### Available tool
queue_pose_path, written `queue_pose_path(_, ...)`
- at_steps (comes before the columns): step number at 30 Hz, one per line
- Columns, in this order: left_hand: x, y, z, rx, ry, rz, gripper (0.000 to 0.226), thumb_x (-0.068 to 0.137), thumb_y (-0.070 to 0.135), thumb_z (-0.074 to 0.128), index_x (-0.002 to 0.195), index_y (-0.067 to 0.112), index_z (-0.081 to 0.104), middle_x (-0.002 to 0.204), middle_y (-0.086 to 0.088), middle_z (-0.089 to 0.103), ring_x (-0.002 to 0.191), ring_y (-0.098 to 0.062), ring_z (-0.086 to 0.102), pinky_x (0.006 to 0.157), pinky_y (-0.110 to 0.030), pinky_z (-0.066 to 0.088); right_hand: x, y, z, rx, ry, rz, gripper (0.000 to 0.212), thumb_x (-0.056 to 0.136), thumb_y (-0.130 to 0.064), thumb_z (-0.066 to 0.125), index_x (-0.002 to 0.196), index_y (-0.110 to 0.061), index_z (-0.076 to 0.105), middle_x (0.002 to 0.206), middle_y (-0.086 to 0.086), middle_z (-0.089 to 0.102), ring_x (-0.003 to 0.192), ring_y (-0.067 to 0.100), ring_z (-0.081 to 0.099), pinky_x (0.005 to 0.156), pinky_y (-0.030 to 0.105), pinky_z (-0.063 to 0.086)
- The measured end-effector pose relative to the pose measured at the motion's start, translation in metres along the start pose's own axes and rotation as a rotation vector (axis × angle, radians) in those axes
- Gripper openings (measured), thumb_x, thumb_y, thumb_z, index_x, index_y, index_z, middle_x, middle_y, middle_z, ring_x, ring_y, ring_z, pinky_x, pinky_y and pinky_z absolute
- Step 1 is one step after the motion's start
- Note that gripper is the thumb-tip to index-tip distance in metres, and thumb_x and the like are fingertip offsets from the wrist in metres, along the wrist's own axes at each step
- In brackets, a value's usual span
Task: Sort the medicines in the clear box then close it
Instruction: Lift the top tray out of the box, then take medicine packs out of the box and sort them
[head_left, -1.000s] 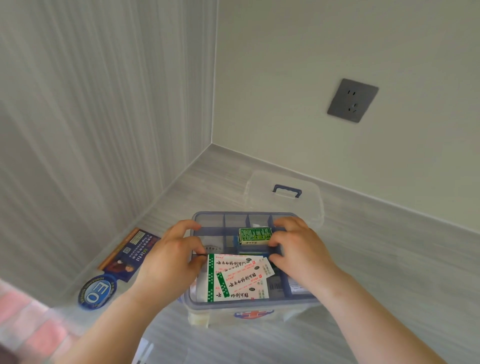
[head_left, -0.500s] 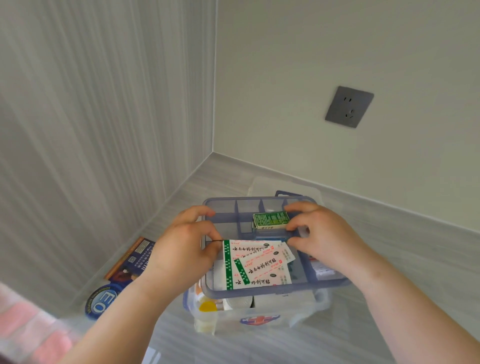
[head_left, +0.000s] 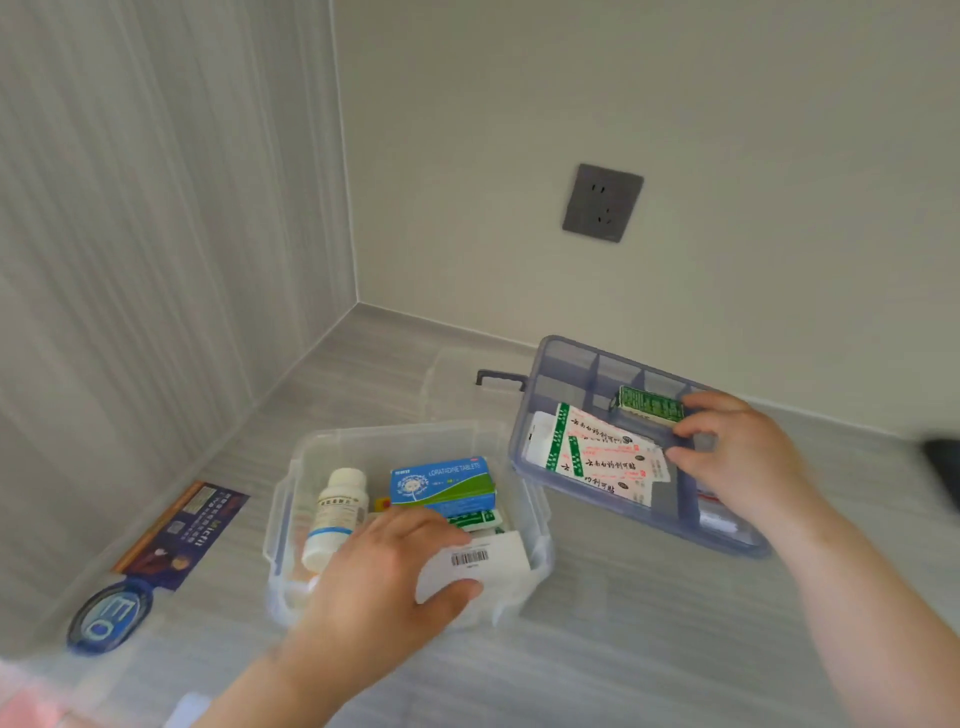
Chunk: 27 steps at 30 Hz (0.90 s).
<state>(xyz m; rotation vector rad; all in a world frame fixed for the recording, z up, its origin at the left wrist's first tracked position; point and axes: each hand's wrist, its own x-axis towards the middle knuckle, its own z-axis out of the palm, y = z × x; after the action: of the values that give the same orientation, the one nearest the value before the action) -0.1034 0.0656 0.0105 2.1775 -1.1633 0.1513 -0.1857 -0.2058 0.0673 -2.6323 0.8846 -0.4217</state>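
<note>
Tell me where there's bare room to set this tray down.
Bare surface lies right of the clear box, in front of the tray your right hand holds. Left is crowded: leaflet and blue sticker. The lid sits behind.

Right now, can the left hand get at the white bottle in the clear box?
Probably yes: the right hand holds the tray aside, the clear box is open above the white bottle, but the left hand grips a white packet.

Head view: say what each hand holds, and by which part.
Left hand pinches the white barcoded box by its near-left end. Right hand grips the blue divider tray by an inner divider near its right side.
</note>
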Motion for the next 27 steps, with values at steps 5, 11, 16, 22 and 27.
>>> queue_pose_path(5,-0.001,0.013,0.031,0.087,-0.092,-0.02,0.014,0.051,0.034,0.066,0.059,0.023,0.071,0.056,0.008,0.067,0.051,-0.008,0.064,0.04,-0.015,0.048,-0.024,0.054,0.003,-0.045,-0.036,0.123,0.021,0.075,-0.008,0.066,0.095,-0.003,0.069,0.132,0.005,0.053,0.113,0.025,0.053,0.087,0.03,0.04)
queue_pose_path(11,-0.001,0.016,0.038,0.191,-0.013,-0.066,0.021,0.059,0.043,0.059,0.054,0.026,0.07,0.055,0.012,0.066,0.047,-0.006,0.062,0.034,-0.015,0.039,-0.043,0.097,0.029,-0.172,-0.19,0.125,0.023,0.081,-0.021,0.059,0.103,-0.016,0.066,0.139,-0.007,0.044,0.117,0.016,0.05,0.085,0.026,0.043)
queue_pose_path(16,-0.004,0.018,0.042,0.203,0.03,-0.118,0.016,0.057,0.039,0.069,0.055,0.022,0.071,0.056,0.008,0.068,0.049,-0.008,0.063,0.04,-0.01,0.035,-0.048,0.104,0.056,-0.227,-0.27,0.036,0.028,0.085,-0.024,0.051,0.11,-0.02,0.062,0.142,-0.009,0.04,0.125,0.013,0.041,0.088,0.026,0.044)
queue_pose_path(22,-0.009,0.025,0.05,0.216,0.149,-0.141,0.064,0.078,0.066,0.039,0.054,0.016,0.071,0.056,0.003,0.068,0.053,-0.016,0.064,0.047,-0.022,0.045,-0.043,0.11,0.08,-0.213,-0.28,0.001,0.029,0.087,-0.023,0.047,0.113,-0.019,0.06,0.143,-0.007,0.038,0.127,0.015,0.038,0.089,0.027,0.045)
queue_pose_path(27,-0.013,0.026,0.049,0.209,0.175,-0.128,0.082,0.083,0.07,0.017,0.056,0.014,0.071,0.055,0.0,0.069,0.05,-0.016,0.065,0.056,-0.022,0.044,-0.042,0.115,0.093,-0.189,-0.286,-0.014,0.03,0.087,-0.024,0.048,0.115,-0.019,0.059,0.146,-0.007,0.035,0.132,0.013,0.033,0.093,0.025,0.042)
